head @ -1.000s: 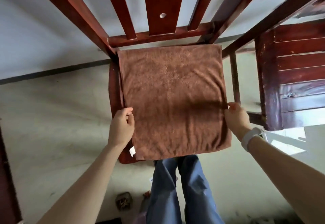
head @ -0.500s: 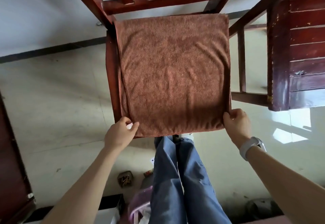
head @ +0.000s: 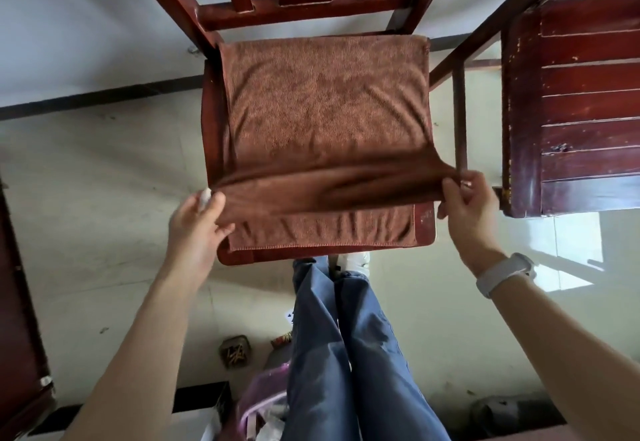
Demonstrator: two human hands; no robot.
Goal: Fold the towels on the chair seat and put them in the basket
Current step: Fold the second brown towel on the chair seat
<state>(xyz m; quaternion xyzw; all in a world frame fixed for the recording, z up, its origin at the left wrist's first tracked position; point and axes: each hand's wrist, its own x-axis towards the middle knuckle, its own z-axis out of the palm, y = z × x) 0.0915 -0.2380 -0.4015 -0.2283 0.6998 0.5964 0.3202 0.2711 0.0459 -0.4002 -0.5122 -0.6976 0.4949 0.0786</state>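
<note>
Room: I look down at a pale tiled floor (head: 86, 198) with a dark skirting line along the wall, and a dark red wooden cabinet (head: 581, 101) to the right of the chair.
Chair seat: the red wooden chair seat (head: 212, 122) carries the work; its back rails rise at the far edge, and bare wood shows along the left edge and at the near right corner.
Towel: a brown towel (head: 322, 105) covers nearly the whole seat, far edge against the back rails, with what looks like a second brown layer (head: 322, 233) flat along the seat's near edge.
Left hand: my left hand (head: 197, 222) pinches the raised edge at the near left corner, beside a small white tag.
Right hand: my right hand (head: 467, 205) pinches the same edge past the seat's right edge, fingers curled around the cloth.
Handling: I judge it light, soft and limp; it sags between the hands, so it needs both corners held and kept taut. It looks grippy, not fragile.
Where to hold: the corners, as now, then the fold line.
Basket: a purple-rimmed container (head: 256, 402) sits on the floor by my legs; I cannot tell if it is the basket.
</note>
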